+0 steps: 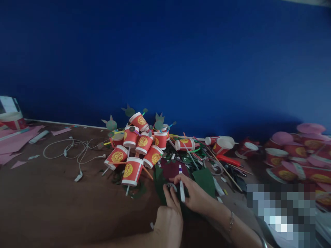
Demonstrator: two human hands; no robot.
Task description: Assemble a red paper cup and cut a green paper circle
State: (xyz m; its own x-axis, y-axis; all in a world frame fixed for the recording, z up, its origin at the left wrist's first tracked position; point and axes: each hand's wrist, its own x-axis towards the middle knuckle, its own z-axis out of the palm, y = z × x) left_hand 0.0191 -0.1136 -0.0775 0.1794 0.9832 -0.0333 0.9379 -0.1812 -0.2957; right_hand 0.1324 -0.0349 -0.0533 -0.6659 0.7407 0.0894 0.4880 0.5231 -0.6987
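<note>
My right hand [194, 195] holds a white marker pen [181, 184], its tip pointing down toward a small round dark object [171, 187] on a sheet of dark green paper [160, 182]. My left hand [169, 215] pins that round object down with its fingertips. Just beyond my hands lies a pile of red paper cups [137, 146] with yellow emblems, straws and green paper cut-outs stuck to them.
White earphone cables [73, 151] trail over the brown floor at the left. Pink paper [14, 141] lies at the far left. More red cups, paper scraps, sticks and a red tool [229, 160] are scattered to the right. A blue wall stands behind.
</note>
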